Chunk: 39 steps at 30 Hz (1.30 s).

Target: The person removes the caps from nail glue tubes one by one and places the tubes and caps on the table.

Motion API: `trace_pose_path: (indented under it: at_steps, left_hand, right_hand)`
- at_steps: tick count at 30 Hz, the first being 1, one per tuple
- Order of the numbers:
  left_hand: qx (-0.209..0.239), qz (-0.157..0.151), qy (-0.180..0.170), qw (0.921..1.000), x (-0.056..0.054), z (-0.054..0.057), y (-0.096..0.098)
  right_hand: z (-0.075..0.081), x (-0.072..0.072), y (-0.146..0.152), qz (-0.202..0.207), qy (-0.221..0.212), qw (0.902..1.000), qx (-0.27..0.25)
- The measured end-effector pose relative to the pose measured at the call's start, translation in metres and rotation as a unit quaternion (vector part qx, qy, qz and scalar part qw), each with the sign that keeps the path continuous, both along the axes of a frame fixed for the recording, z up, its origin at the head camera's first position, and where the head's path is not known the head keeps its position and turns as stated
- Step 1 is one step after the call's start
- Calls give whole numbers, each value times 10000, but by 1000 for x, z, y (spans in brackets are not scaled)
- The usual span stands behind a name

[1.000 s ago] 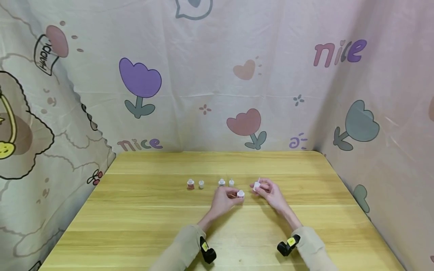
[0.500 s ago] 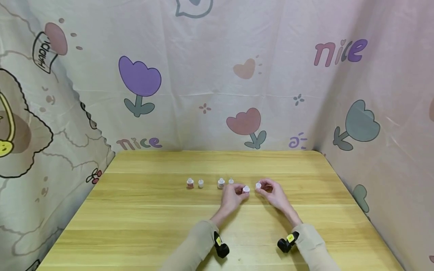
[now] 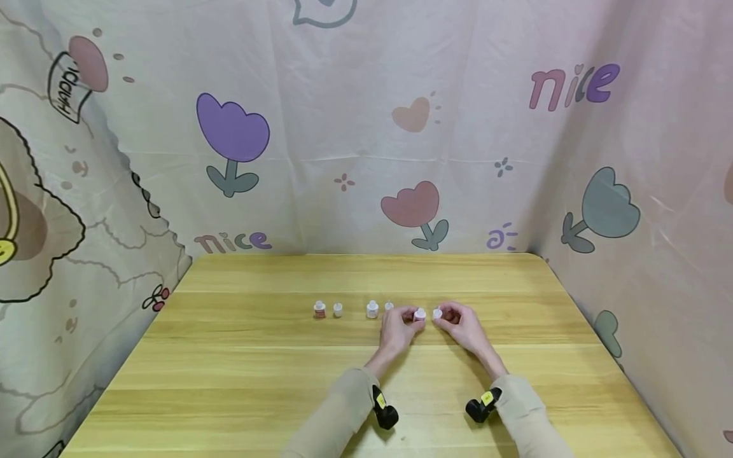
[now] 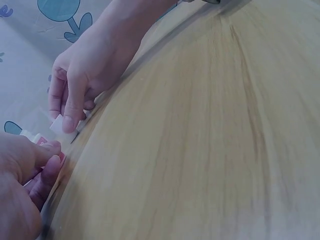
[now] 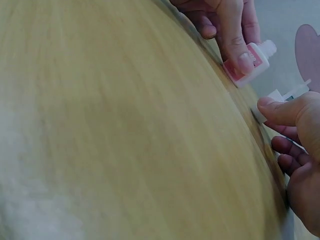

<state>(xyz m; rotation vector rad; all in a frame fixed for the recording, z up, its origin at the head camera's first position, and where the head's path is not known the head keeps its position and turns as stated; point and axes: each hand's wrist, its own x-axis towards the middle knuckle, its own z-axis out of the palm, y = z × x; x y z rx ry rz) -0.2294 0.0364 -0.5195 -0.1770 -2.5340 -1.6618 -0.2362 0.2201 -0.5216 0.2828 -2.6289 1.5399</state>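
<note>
My left hand point(image 3: 397, 332) pinches a small white bottle with a pink label point(image 5: 257, 71) between thumb and fingers. Its narrow white neck is uncovered and points toward the right hand in the right wrist view. My right hand point(image 3: 466, 331) holds a white cap point(image 5: 274, 95) by thumb and fingertips, and a thin translucent stem sticks out of the cap, away from the thumb. A short gap separates bottle and cap. Just left of the left hand stands another white cap point(image 3: 389, 306), partly hidden by that hand.
A second small white bottle point(image 3: 372, 310) stands left of the left hand. Farther left are a bottle with a reddish label point(image 3: 319, 311) and a white cap point(image 3: 338, 310). The wooden table point(image 3: 240, 362) ends at a printed curtain point(image 3: 338, 127) behind and at both sides.
The left hand has moved right and slightly away with the bottle, closing toward the cap. The right hand has turned the cap a little, staying nearly in place.
</note>
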Motion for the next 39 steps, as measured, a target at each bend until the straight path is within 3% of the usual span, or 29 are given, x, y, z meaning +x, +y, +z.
trace_pose_path:
  at_steps: [16,22,28,39]
  left_hand:
    - [-31,174,156,9997,0,-2,6]
    - [298,129,-41,9995,1,-1,6]
    - [189,156,-156,9996,7,2,4]
    - [74,42,129,9999,22,1,-3]
  right_hand:
    - [-8,-4,-6,-280,198,9994,-34]
    - [-9,-5,-7,-308,243,9992,-37]
    - [-7,-3,-6,-292,99,9995,105]
    - [-6,1,-2,-209,178,9994,194]
